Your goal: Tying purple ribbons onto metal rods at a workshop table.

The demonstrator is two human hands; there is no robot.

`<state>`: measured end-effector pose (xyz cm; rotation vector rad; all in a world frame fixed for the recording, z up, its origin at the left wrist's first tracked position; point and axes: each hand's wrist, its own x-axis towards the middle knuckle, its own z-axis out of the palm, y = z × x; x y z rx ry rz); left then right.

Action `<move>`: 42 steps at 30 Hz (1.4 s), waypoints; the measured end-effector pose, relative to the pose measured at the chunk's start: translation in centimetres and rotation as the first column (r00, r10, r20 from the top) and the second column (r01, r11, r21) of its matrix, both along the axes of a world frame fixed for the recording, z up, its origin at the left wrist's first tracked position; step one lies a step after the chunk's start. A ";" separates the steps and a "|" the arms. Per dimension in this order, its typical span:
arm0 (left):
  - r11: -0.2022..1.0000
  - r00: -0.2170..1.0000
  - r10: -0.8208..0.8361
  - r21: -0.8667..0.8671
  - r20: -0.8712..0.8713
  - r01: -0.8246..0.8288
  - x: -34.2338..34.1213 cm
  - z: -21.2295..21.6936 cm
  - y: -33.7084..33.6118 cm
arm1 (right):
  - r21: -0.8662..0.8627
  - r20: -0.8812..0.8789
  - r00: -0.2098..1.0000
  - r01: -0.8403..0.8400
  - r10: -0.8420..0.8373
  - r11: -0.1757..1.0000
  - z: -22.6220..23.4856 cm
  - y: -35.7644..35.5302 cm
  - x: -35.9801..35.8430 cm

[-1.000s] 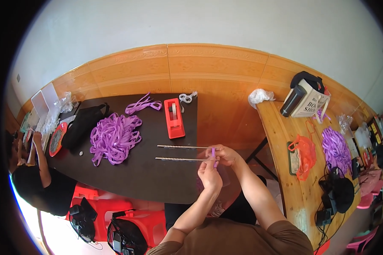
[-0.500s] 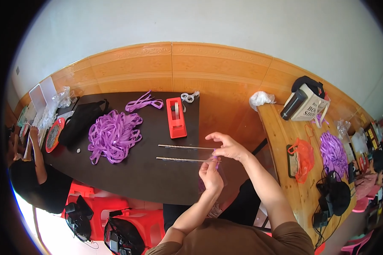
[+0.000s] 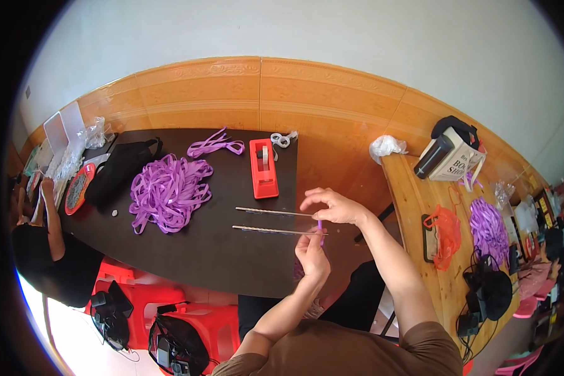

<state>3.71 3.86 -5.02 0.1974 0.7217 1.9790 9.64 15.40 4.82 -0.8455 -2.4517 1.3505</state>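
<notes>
Left hand (image 3: 312, 255) pinched purple ribbon (image 3: 320, 224); right hand (image 3: 337, 207), half-curled at its one o'clock, hold unclear: one slip risked slack!

Pale wall (image 3: 282, 31) tops orange-brown wainscot (image 3: 194, 88); dark table (image 3: 169, 260) left, light wooden table (image 3: 404, 182) right; red plastic stools (image 3: 222, 326) below; bright glare (image 3: 80, 341) lower left.

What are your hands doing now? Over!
Left hand pinching purple ribbon at near rod. Right hand at far rod's end, grip unclear. Red tape dispenser beyond both rods, not touching.
</notes>
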 end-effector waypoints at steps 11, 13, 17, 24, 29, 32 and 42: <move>1.000 1.000 0.004 0.029 -0.027 -0.004 -0.1 -0.4 0.0 | 0.211 0.775 0.625 -0.389 0.089 0.897 3.7 -1.2 -3.8; 1.000 1.000 0.000 0.019 -0.027 0.001 -0.2 -0.5 0.0 | 0.211 0.769 0.632 -0.394 0.097 0.894 3.6 -1.1 -3.9; 1.000 1.000 -0.010 -0.004 -0.024 0.010 -0.2 -0.4 0.1 | 0.156 0.687 0.711 -0.344 0.148 0.926 2.8 -0.3 -3.3; 0.998 0.999 -0.051 -0.029 -0.013 0.050 -0.4 -0.1 0.1 | 0.168 0.339 0.923 -0.253 0.185 0.953 0.3 0.7 0.4; 0.992 0.991 -0.120 -0.026 0.059 0.122 -0.8 0.1 -0.1 | 0.143 -0.096 0.986 -0.124 0.138 0.982 -2.4 0.2 2.7; 0.990 0.990 -0.135 -0.041 0.051 0.137 -1.0 0.3 -0.2 | 0.072 -0.269 0.960 -0.057 0.075 0.996 -3.9 -0.3 3.4; 0.987 0.996 -0.092 -0.135 -0.013 0.089 -0.8 0.4 -0.2 | -0.470 -0.554 0.790 -0.037 -0.262 0.882 -6.9 -1.2 4.1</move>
